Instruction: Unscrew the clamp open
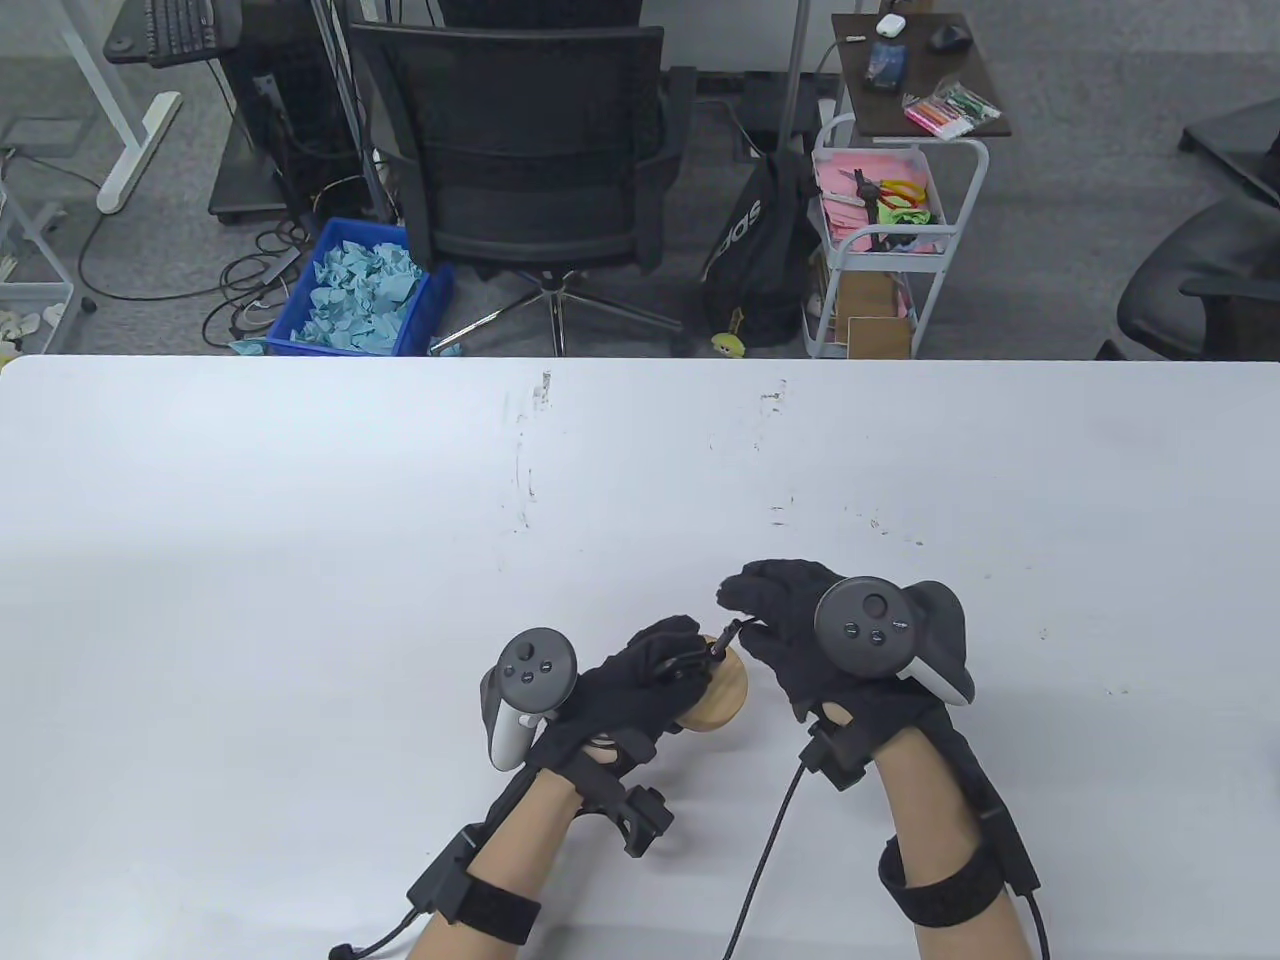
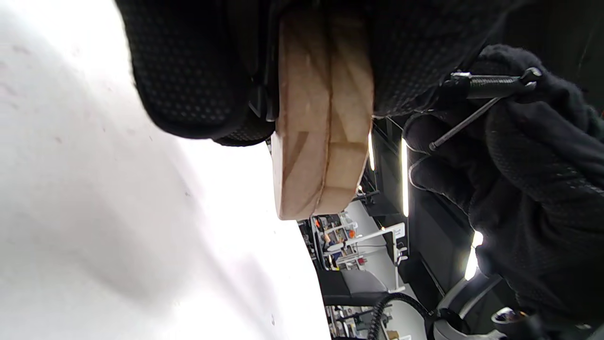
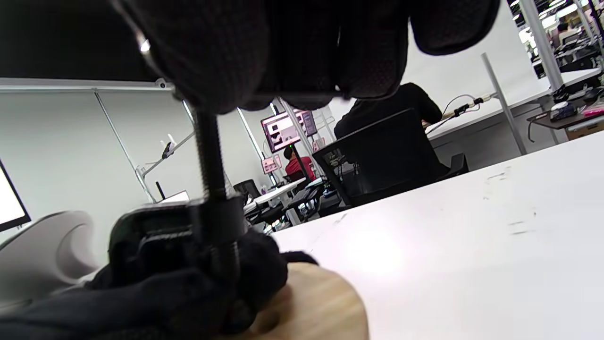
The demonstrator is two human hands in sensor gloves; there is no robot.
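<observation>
The left hand (image 1: 640, 680) grips the black metal screw clamp (image 1: 690, 665), mostly hiding it on the round wooden disc (image 1: 722, 692); the right hand (image 1: 790, 620) pinches its screw handle.

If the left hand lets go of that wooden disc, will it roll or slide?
The wooden disc looks rigid and thick, two layers in the left wrist view. Its round edge might roll, but the clamp on it would probably stop that. The white table looks smooth, so it may slide.

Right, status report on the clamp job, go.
Left hand grips the clamp and wooden discs. Right hand pinches the screw handle. Screw still threaded in. Nothing blocking on the table.
</observation>
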